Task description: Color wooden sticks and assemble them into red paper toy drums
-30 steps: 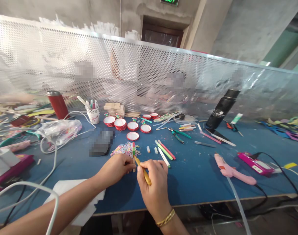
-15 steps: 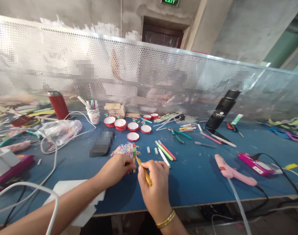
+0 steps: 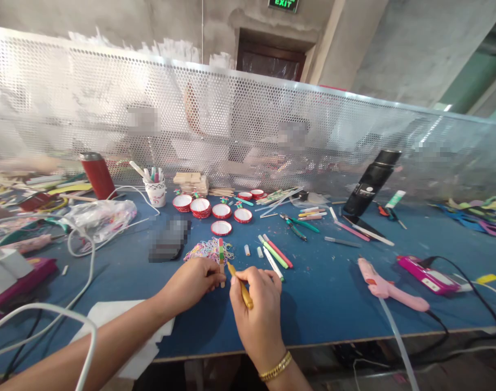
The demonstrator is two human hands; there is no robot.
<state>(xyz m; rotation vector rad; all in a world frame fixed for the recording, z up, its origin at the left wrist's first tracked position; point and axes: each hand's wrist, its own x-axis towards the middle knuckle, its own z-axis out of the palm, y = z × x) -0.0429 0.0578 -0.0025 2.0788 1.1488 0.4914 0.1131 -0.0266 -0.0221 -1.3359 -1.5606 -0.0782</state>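
Note:
My left hand (image 3: 199, 278) pinches the lower part of a small wooden craft stick (image 3: 221, 254), which stands roughly upright with red and green bands on its upper part. Between the fingers of my right hand (image 3: 258, 304) is a yellow marker pen (image 3: 244, 293), its tip close beside the stick; whether they touch I cannot tell. Behind the stick lies a heap of pastel rubber bands or strings (image 3: 202, 250). To the right are two loose pen caps (image 3: 247, 250) and several markers, among them a red one (image 3: 278, 251) and a white one (image 3: 274, 263).
Red-rimmed round dishes (image 3: 221, 227) stand behind the heap. A phone (image 3: 171, 239) lies left, green-handled pliers (image 3: 294, 225) right. A pink glue gun (image 3: 390, 288) and purple power strip (image 3: 427, 274) are at far right. White cables (image 3: 93, 260) loop on the left.
The craft stick's upper end has shifted slightly left and tilted away from the marker tip. Both hands stay in nearly the same place.

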